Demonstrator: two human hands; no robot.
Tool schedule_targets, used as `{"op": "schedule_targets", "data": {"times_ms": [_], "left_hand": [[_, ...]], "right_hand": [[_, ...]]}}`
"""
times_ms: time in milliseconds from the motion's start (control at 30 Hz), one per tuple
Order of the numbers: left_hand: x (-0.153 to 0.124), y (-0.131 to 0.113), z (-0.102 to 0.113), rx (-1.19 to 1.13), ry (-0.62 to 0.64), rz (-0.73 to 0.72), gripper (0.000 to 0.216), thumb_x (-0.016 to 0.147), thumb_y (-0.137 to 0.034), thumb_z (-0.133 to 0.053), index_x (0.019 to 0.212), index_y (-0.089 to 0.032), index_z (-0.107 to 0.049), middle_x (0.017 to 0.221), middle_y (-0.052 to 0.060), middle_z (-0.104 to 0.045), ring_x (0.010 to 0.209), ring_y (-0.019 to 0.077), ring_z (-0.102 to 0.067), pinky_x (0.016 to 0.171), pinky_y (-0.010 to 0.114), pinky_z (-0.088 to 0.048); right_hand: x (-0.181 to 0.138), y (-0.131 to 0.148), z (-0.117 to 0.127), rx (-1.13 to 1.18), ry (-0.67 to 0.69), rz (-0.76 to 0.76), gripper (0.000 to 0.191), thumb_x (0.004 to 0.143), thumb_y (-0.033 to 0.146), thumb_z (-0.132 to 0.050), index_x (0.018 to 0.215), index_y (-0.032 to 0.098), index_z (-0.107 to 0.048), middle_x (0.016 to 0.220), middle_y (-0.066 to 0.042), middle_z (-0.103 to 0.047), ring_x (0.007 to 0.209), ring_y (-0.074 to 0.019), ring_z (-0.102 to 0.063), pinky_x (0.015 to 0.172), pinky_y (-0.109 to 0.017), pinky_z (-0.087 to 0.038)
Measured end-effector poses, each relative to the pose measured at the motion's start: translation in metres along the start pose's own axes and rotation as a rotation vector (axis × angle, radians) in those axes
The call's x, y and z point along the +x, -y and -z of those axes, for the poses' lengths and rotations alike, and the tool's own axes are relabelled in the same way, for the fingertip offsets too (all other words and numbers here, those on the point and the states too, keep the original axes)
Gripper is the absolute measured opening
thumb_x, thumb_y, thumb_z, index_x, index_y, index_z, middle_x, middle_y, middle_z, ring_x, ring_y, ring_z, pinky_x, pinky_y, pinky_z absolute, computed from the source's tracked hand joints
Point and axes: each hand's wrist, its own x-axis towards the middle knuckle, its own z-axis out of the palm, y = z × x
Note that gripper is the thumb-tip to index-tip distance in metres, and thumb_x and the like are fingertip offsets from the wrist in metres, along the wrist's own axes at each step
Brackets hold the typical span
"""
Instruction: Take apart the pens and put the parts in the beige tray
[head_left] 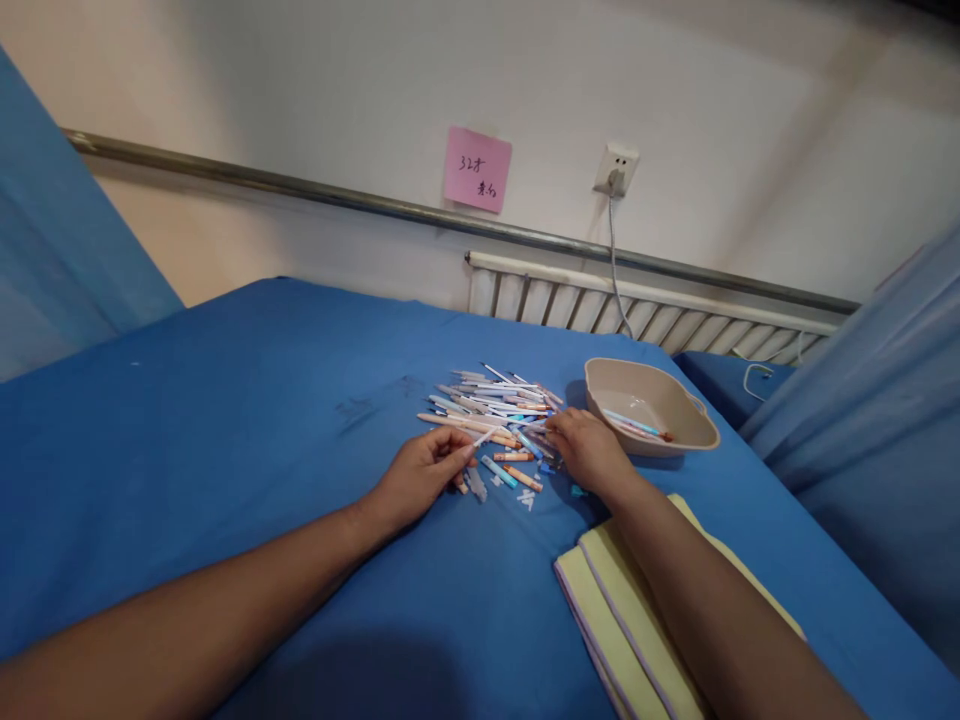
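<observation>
A loose pile of pens [491,402] and pen caps lies on the blue tablecloth [225,440]. My left hand [420,470] rests at the pile's near left edge, its fingers pinched on a white pen that points up to the right. At the pile's right edge is my right hand [589,450], fingers curled down onto the pens; whether it holds one is hidden. A beige plastic tray [679,432] stands just right of that hand with a few pens inside.
Pale yellow notebooks [622,620] lie under my right forearm near the table's front edge. Behind the table are a white radiator [645,310], a wall socket with a cable [615,170] and a pink note [477,168]. Blue curtains hang at both sides.
</observation>
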Motion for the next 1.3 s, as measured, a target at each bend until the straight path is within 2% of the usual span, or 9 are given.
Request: {"op": "schedule_targets", "data": {"times_ms": [100,200,333,500,633,767,1067,1300], "left_hand": [[-0.001,-0.002,0.003,0.133,0.032,-0.047,0.019,0.077,-0.034,-0.06,0.079,-0.016,-0.058,0.067,-0.001,-0.059,0.054,0.0104,-0.053,0.054,0.021,-0.042],[-0.003,-0.006,0.005,0.327,0.072,-0.084,0.021,0.08,-0.036,-0.055,0.08,-0.016,-0.06,0.066,-0.001,-0.058,0.059,0.0123,-0.053,0.057,0.022,-0.042],[-0.004,-0.008,0.009,0.522,0.135,-0.158,0.023,0.084,-0.036,-0.049,0.083,-0.017,-0.062,0.071,-0.001,-0.061,0.069,0.0144,-0.055,0.063,0.023,-0.043],[-0.008,-0.009,0.009,0.688,0.221,-0.232,0.02,0.086,-0.031,-0.047,0.092,-0.019,-0.061,0.085,0.001,-0.065,0.08,0.017,-0.058,0.074,0.027,-0.044],[-0.016,-0.008,0.006,0.633,0.298,-0.306,0.033,0.085,-0.023,-0.049,0.118,-0.022,-0.048,0.108,0.005,-0.062,0.097,0.0184,-0.057,0.087,0.031,-0.043],[-0.019,-0.005,0.007,0.613,0.328,-0.318,0.044,0.087,-0.017,-0.045,0.129,-0.022,-0.037,0.117,0.007,-0.06,0.106,0.0183,-0.056,0.091,0.033,-0.043],[-0.021,-0.009,0.009,0.631,0.366,-0.329,0.053,0.088,-0.014,-0.044,0.137,-0.027,-0.028,0.12,0.006,-0.059,0.112,0.019,-0.055,0.095,0.035,-0.043],[-0.022,-0.016,0.007,0.607,0.333,-0.34,0.051,0.085,-0.015,-0.049,0.133,-0.025,-0.035,0.112,0.005,-0.062,0.104,0.0187,-0.058,0.091,0.033,-0.044]], "right_hand": [[-0.003,0.005,-0.002,0.251,-0.058,0.17,0.023,0.092,0.023,-0.044,0.109,0.02,-0.06,0.104,-0.007,-0.063,0.097,-0.0174,-0.056,0.085,-0.028,-0.042],[-0.006,0.011,-0.006,0.377,-0.079,0.286,0.023,0.091,0.024,-0.046,0.109,0.023,-0.061,0.099,-0.007,-0.063,0.091,-0.0171,-0.058,0.081,-0.029,-0.045],[-0.007,0.017,-0.009,0.39,-0.066,0.325,0.023,0.091,0.025,-0.047,0.11,0.025,-0.06,0.095,-0.007,-0.062,0.086,-0.0167,-0.058,0.075,-0.029,-0.046],[-0.012,0.029,-0.008,0.286,0.02,0.351,0.024,0.091,0.024,-0.049,0.112,0.025,-0.06,0.088,-0.005,-0.059,0.08,-0.0158,-0.056,0.069,-0.026,-0.044],[-0.016,0.039,-0.009,0.244,0.044,0.364,0.024,0.091,0.024,-0.047,0.112,0.023,-0.059,0.09,-0.006,-0.058,0.083,-0.0165,-0.055,0.072,-0.027,-0.044],[-0.017,0.042,-0.011,0.251,0.057,0.362,0.025,0.092,0.024,-0.045,0.114,0.022,-0.058,0.09,-0.006,-0.057,0.083,-0.0163,-0.055,0.073,-0.027,-0.043],[-0.017,0.041,-0.015,0.321,0.077,0.397,0.022,0.091,0.02,-0.046,0.108,0.021,-0.059,0.09,-0.006,-0.058,0.083,-0.0167,-0.055,0.074,-0.029,-0.044],[-0.018,0.043,-0.012,0.368,0.054,0.403,0.018,0.089,0.019,-0.048,0.103,0.02,-0.06,0.09,-0.006,-0.06,0.084,-0.0172,-0.057,0.075,-0.03,-0.045]]}}
